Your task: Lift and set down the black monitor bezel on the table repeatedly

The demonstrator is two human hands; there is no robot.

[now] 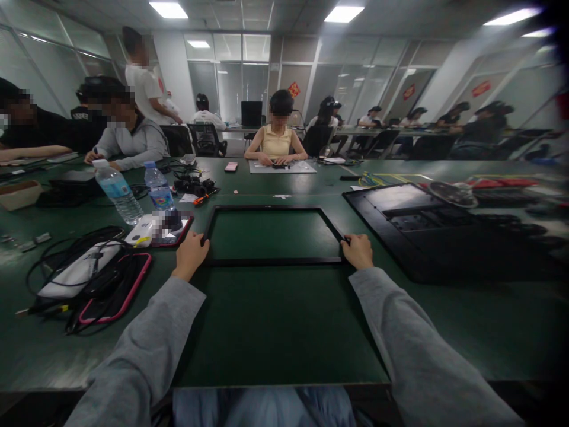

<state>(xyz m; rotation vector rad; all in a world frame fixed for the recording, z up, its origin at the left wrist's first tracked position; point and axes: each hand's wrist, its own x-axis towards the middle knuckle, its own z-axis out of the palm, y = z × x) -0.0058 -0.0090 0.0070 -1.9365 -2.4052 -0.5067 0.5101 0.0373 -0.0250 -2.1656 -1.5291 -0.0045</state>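
A thin black rectangular frame, like a screen bezel, lies in front of me at the green table, its middle open to the green top. Gripping its left side near the front corner is my left hand, fingers closed around the edge. My right hand is closed on the opposite side, by the other near corner. Both thumbs rest along the inner edge; the fingertips underneath are partly hidden.
To the right lies a large black panel. On the left are water bottles, a pink-edged phone, tangled black cables and an orange screwdriver. Across the green table a person works on a white mat.
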